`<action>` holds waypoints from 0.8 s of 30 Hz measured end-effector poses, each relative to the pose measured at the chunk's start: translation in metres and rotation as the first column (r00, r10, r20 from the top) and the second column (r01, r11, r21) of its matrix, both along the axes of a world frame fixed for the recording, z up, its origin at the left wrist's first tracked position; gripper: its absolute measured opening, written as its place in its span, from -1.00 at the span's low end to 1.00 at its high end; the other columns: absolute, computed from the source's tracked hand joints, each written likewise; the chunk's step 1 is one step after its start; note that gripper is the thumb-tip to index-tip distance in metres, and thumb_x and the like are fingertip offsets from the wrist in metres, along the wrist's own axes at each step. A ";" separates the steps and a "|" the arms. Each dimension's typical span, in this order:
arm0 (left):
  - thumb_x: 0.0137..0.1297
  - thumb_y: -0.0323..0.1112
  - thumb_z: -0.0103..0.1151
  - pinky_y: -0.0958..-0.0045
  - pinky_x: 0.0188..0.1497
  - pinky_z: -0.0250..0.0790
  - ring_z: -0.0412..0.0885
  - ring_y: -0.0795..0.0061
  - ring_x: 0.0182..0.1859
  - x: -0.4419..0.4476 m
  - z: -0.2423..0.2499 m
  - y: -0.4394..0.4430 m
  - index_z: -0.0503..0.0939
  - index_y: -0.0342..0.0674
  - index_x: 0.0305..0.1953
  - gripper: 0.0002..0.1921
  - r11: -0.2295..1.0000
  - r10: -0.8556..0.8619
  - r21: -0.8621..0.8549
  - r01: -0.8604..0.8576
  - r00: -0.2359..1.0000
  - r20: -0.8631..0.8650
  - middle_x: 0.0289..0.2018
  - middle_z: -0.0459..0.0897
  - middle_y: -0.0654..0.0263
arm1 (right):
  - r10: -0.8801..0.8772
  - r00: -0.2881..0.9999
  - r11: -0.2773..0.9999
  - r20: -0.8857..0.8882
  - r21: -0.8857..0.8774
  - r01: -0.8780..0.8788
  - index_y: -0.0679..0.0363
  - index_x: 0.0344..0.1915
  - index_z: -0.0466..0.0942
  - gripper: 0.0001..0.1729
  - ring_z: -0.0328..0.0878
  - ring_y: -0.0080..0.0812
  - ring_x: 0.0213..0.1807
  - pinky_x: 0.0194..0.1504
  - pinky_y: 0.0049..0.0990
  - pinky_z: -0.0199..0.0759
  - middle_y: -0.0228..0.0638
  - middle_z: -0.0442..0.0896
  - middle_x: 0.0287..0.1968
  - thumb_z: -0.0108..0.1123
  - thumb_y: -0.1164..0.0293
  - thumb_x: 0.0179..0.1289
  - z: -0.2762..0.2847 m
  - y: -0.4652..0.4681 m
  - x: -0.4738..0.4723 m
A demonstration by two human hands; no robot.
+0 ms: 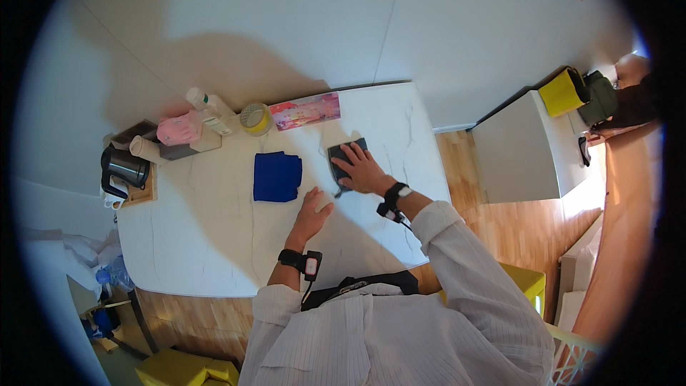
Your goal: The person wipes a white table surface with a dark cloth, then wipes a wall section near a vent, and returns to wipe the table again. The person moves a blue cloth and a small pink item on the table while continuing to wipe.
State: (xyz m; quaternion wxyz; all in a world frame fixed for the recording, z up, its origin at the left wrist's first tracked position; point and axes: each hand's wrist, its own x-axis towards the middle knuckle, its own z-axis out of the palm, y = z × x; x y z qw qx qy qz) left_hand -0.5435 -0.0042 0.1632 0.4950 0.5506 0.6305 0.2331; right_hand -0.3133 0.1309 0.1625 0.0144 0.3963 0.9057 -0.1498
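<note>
My right hand [362, 169] lies flat with spread fingers on a dark grey folded cloth [338, 153], covering much of it. A short strap or tail of the same dark tone pokes out at its lower edge. To the left, a folded blue cloth [276, 177] rests on the white marble-patterned table [203, 246]. My left hand [310, 214] is just below the blue cloth's right corner, at the tabletop, fingers loosely apart and holding nothing. Each wrist wears a black strap with a small device.
Along the wall stand an electric kettle [126, 166], a paper cup stack [144, 149], a pink tissue pack [179, 128], a white bottle [214, 118], a tape roll [255, 119] and a pink printed card [305, 111]. A white cabinet [512, 145] is at right; a yellow stool [182, 367] lower left.
</note>
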 end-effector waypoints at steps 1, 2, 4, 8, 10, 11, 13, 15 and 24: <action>0.55 -0.02 0.27 0.15 0.74 -0.07 0.02 0.02 0.74 0.001 -0.001 0.000 0.43 -0.40 0.51 -0.29 1.000 -0.006 0.012 0.006 1.000 -0.007 0.67 0.20 -0.07 | -0.002 1.000 1.000 0.027 -0.022 0.003 -0.23 0.67 0.27 -0.15 -0.07 0.15 0.76 0.62 0.25 0.02 -0.10 0.09 0.74 0.26 -0.09 0.46 -0.001 -0.011 0.001; 0.55 -0.02 0.26 0.15 0.73 -0.06 0.02 0.02 0.74 0.001 -0.002 0.000 0.43 -0.40 0.51 -0.29 1.000 -0.008 0.021 0.009 1.000 -0.020 0.67 0.20 -0.07 | 0.042 0.999 0.998 0.018 -0.055 -0.041 -0.23 0.67 0.27 -0.14 -0.10 0.15 0.77 0.63 0.25 -0.01 -0.10 0.06 0.76 0.26 -0.09 0.46 -0.001 -0.026 0.006; 0.55 0.00 0.27 0.14 0.73 -0.05 0.03 0.01 0.74 0.002 -0.004 -0.001 0.43 -0.39 0.51 -0.28 1.000 0.001 0.026 -0.001 1.000 -0.011 0.67 0.20 -0.08 | 0.119 0.993 0.991 -0.002 -0.053 -0.119 -0.22 0.66 0.30 -0.17 -0.15 0.13 0.79 0.66 0.22 -0.09 -0.12 0.04 0.77 0.25 -0.09 0.48 0.003 -0.060 0.021; 0.54 0.02 0.31 0.17 0.73 -0.05 0.05 0.07 0.74 0.001 -0.002 0.004 0.42 -0.35 0.54 -0.26 1.000 0.003 -0.025 -0.004 0.999 -0.037 0.68 0.18 -0.04 | 0.206 0.979 0.974 0.002 -0.094 -0.205 -0.24 0.66 0.30 -0.19 -0.17 0.09 0.80 0.69 0.19 -0.15 -0.16 0.03 0.78 0.23 -0.10 0.51 0.008 -0.061 0.031; 0.53 0.04 0.33 0.19 0.73 -0.04 0.07 0.07 0.73 -0.001 0.004 0.010 0.42 -0.35 0.54 -0.24 0.998 0.044 -0.051 -0.044 0.999 -0.002 0.68 0.18 -0.05 | 0.134 0.991 0.988 -0.011 -0.073 -0.134 -0.25 0.66 0.30 -0.18 -0.16 0.09 0.80 0.69 0.19 -0.13 -0.16 0.04 0.77 0.23 -0.11 0.50 0.007 -0.036 0.020; 0.52 0.05 0.34 0.19 0.72 -0.04 0.08 0.07 0.73 -0.002 0.007 0.013 0.42 -0.35 0.53 -0.23 0.995 0.072 -0.073 -0.071 0.997 0.005 0.68 0.18 -0.06 | 0.098 0.995 0.992 0.007 -0.086 -0.097 -0.25 0.66 0.29 -0.18 -0.16 0.08 0.80 0.68 0.19 -0.12 -0.17 0.05 0.77 0.23 -0.11 0.50 0.006 -0.019 0.012; 0.47 0.09 0.37 0.17 0.72 -0.01 0.09 0.03 0.72 -0.003 0.012 0.017 0.42 -0.39 0.52 -0.18 0.997 0.074 -0.012 -0.075 0.997 -0.037 0.66 0.21 -0.08 | -0.026 1.000 0.999 -0.007 -0.044 0.026 -0.26 0.65 0.31 -0.20 -0.11 0.12 0.78 0.66 0.20 -0.06 -0.14 0.09 0.76 0.23 -0.10 0.49 0.003 0.011 -0.004; 0.44 0.12 0.39 0.16 0.72 -0.01 0.09 0.01 0.72 -0.003 0.014 0.019 0.42 -0.41 0.52 -0.14 0.997 0.077 0.001 -0.077 0.995 -0.067 0.66 0.21 -0.09 | -0.098 0.994 0.995 -0.047 -0.008 0.098 -0.24 0.64 0.32 -0.20 -0.07 0.17 0.76 0.64 0.21 -0.04 -0.11 0.10 0.75 0.24 -0.11 0.49 0.001 0.033 -0.013; 0.41 0.12 0.42 0.18 0.73 -0.06 0.02 0.06 0.74 -0.003 0.010 0.015 0.36 -0.42 0.55 -0.09 0.995 0.076 -0.061 -0.081 0.994 -0.073 0.69 0.13 -0.05 | 0.060 0.998 0.998 -0.016 -0.012 -0.060 -0.25 0.65 0.31 -0.17 -0.12 0.16 0.78 0.67 0.23 -0.09 -0.13 0.06 0.77 0.25 -0.12 0.47 -0.003 0.012 -0.011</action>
